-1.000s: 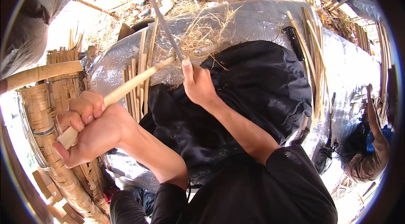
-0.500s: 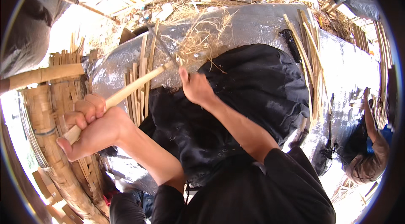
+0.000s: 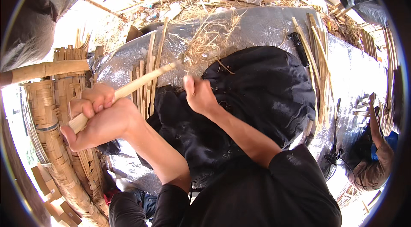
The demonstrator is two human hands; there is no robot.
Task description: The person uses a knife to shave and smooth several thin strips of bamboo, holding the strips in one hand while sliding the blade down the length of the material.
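My left hand [image 3: 105,113] is wrapped round the lower end of a pale bamboo strip [image 3: 141,83], which slants up and away to the right. My right hand [image 3: 199,95] is closed, thumb up, close to the strip's far end. It grips a knife whose dark blade showed earlier; now the blade is blurred and barely visible. Thin curled shavings [image 3: 209,36] lie in a tangle just beyond the strip's tip. A black cloth [image 3: 261,81] covers my lap beneath both hands.
Bamboo strips [image 3: 156,66] lie left of the cloth, and another bundle [image 3: 316,62] lies right, beside a black object [image 3: 298,49]. All rest on a silvery sheet [image 3: 265,21]. Woven bamboo [image 3: 43,111] stands at left. Another person [image 3: 374,163] sits at far right.
The dark blade that crossed the strip's tip no longer shows clearly. My right hand has shifted slightly down from the tip. The whole view has moved a little; my left hand keeps its grip.
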